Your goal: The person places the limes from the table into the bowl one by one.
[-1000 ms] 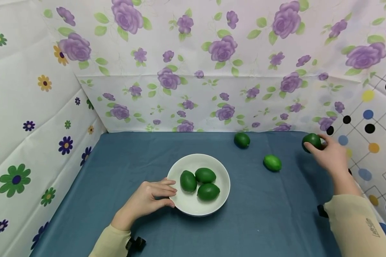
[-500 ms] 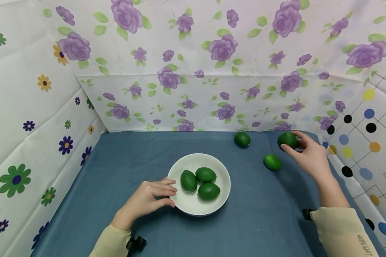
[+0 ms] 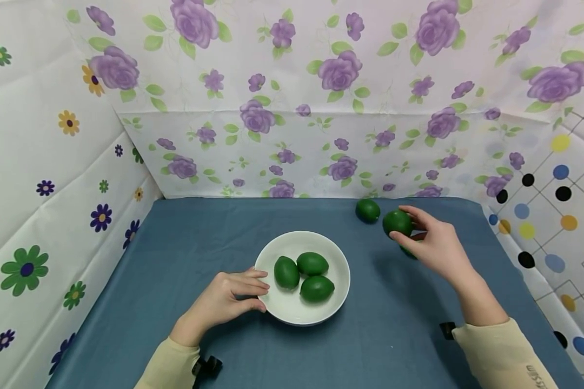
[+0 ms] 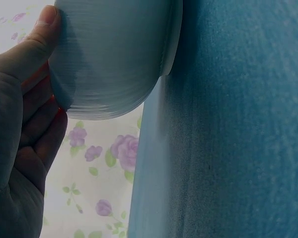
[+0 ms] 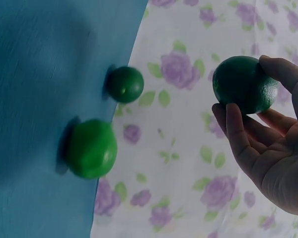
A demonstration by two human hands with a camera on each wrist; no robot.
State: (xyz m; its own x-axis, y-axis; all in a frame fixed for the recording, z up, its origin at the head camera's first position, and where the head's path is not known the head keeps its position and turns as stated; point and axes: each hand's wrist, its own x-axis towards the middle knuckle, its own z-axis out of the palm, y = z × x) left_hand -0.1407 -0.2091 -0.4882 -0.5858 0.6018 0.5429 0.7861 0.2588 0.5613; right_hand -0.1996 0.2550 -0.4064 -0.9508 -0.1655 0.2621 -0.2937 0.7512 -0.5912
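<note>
Right hand (image 3: 435, 240): fingers clamped on a lime (image 3: 396, 223), two o'clock from the bowl (image 3: 283, 307).
Left hand (image 3: 226, 300): thumb and fingers apart, touching bowl near nine o'clock.
Bowl: three limes (image 3: 312, 264) inside.

Held lime (image 5: 241, 82) smooth, glossy — bowl (image 3: 297, 311) smooth, satiny — tablecloth (image 3: 370, 340) matt cloth.

Right fingers (image 5: 242, 144) curved, left fingers (image 3: 248, 290) extended
</note>
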